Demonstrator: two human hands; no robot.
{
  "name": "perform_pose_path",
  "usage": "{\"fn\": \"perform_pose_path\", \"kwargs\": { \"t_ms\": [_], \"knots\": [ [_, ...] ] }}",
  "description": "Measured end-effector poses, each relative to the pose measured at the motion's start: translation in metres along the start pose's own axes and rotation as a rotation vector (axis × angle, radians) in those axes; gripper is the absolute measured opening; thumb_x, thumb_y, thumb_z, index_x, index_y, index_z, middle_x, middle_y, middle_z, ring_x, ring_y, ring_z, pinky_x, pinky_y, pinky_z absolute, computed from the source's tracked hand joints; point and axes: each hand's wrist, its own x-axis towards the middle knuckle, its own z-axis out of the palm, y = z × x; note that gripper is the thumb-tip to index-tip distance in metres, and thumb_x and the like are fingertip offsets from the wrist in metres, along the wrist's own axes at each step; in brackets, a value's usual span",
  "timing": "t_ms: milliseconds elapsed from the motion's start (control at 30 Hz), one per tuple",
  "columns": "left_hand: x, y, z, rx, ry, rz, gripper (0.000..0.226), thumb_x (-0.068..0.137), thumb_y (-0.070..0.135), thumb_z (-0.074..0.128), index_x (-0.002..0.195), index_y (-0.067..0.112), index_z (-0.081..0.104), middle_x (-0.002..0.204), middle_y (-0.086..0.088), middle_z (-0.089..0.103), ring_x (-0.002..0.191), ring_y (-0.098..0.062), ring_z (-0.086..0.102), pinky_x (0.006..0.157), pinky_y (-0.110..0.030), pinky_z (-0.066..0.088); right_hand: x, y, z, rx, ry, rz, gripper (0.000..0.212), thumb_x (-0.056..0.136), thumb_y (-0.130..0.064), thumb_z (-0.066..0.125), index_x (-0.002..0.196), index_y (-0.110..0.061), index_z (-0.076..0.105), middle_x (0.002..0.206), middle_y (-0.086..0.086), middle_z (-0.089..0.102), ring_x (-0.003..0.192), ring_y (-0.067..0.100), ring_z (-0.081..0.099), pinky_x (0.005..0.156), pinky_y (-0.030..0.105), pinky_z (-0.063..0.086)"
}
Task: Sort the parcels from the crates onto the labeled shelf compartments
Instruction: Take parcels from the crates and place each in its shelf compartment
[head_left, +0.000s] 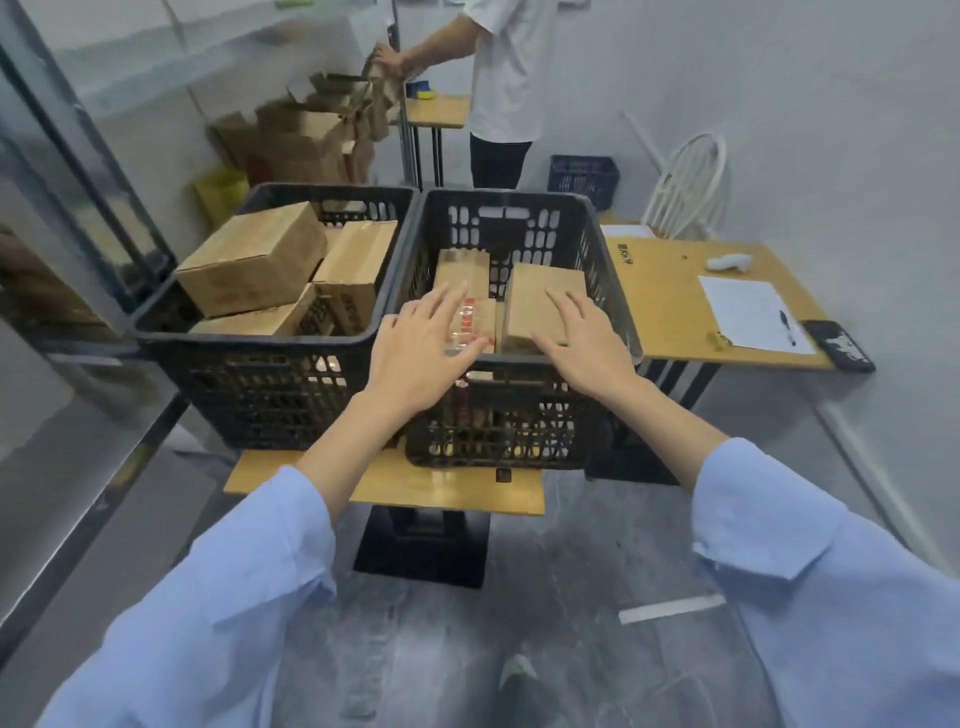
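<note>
Two black plastic crates stand side by side on a small wooden table (457, 493). The left crate (249, 364) is filled with brown cardboard boxes, the largest box (252, 257) lying tilted on top of the others. The right crate (519, 415) holds fewer parcels, sitting lower inside it.

Both of the person's arms, in light blue sleeves, reach forward over the near rim of the right crate. The left hand (415, 353) is open, fingers spread and extended, lying over a taped parcel (475, 322) with clear tape and red print; whether the palm presses on it or hovers just above cannot be told. The right hand (582, 338) is also open, fingers stretched flat across the top of a plain brown parcel (535, 306) just beside the taped one. Neither hand is closed around anything. Behind the taped parcel a third small box (462, 267) stands against the far wall of the crate.

To the right stands a second wooden table (670, 312) with a sheet of paper (748, 314), a pen (787, 327) and a dark phone (839, 345) near its edge. A white chair (691, 182) stands behind it. At the back, another person in a white shirt (506, 67) stands beside a heap of cardboard boxes (311, 135).
</note>
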Motion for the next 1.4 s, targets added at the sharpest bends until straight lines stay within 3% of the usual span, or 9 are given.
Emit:
{"fn": "perform_pose_path", "kwargs": {
  "t_ms": [367, 633, 867, 1000, 1200, 1400],
  "knots": [
    [0.119, -0.002, 0.088, 0.074, -0.165, 0.045, 0.079, 0.090, 0.063, 0.051, 0.154, 0.028, 0.021, 0.157, 0.002, 0.032, 0.136, -0.025, 0.041, 0.110, -0.044, 0.032, 0.097, 0.065, 0.020, 0.068, -0.148, 0.070, 0.081, 0.092, -0.029, 0.067, 0.156, -0.024, 0.019, 0.162, 0.006, 0.020, 0.146, 0.028, 0.027, 0.112, 0.045, 0.035],
    [0.154, -0.017, 0.133, 0.027, -0.329, 0.133, 0.092, 0.083, 0.069, 0.056, 0.156, 0.028, 0.018, 0.159, 0.000, 0.029, 0.142, -0.024, 0.032, 0.115, -0.046, 0.023, 0.119, 0.082, 0.050, 0.115, -0.230, 0.189, 0.099, 0.080, -0.034, 0.079, 0.155, -0.021, 0.014, 0.157, 0.009, 0.020, 0.140, 0.033, 0.029, 0.110, 0.053, 0.036],
    [0.165, -0.029, 0.161, -0.037, -0.380, 0.166, 0.098, 0.075, 0.072, 0.062, 0.153, 0.029, 0.021, 0.160, 0.002, 0.025, 0.145, -0.019, 0.026, 0.118, -0.047, 0.021, 0.127, 0.088, 0.060, 0.110, -0.322, 0.327, 0.119, 0.074, -0.022, 0.085, 0.157, -0.027, 0.000, 0.161, 0.015, 0.004, 0.143, 0.036, 0.024, 0.114, 0.052, 0.033],
    [0.167, -0.040, 0.168, -0.115, -0.388, 0.164, 0.100, 0.073, 0.073, 0.063, 0.153, 0.029, 0.022, 0.158, 0.002, 0.030, 0.143, -0.019, 0.030, 0.115, -0.050, 0.027, 0.130, 0.090, 0.060, 0.177, -0.352, 0.351, 0.121, 0.074, -0.019, 0.085, 0.157, -0.026, -0.002, 0.155, 0.015, 0.021, 0.138, 0.033, 0.033, 0.113, 0.050, 0.035],
    [0.169, -0.042, 0.171, -0.345, -0.400, 0.048, 0.104, 0.070, 0.062, 0.075, 0.152, 0.026, 0.024, 0.151, 0.003, 0.040, 0.134, -0.019, 0.041, 0.109, -0.050, 0.034, 0.140, 0.086, 0.059, 0.351, -0.241, 0.360, 0.125, 0.063, -0.012, 0.091, 0.155, -0.023, 0.007, 0.151, 0.010, 0.033, 0.137, 0.027, 0.038, 0.113, 0.050, 0.036],
    [0.170, -0.042, 0.174, -0.529, -0.408, -0.047, 0.107, 0.065, 0.055, 0.080, 0.152, 0.027, 0.026, 0.152, 0.002, 0.040, 0.132, -0.020, 0.044, 0.108, -0.055, 0.038, 0.145, 0.086, 0.058, 0.370, -0.208, 0.390, 0.107, 0.065, -0.016, 0.091, 0.149, -0.011, 0.026, 0.151, 0.011, 0.035, 0.138, 0.027, 0.037, 0.112, 0.045, 0.034]
  ]
}}
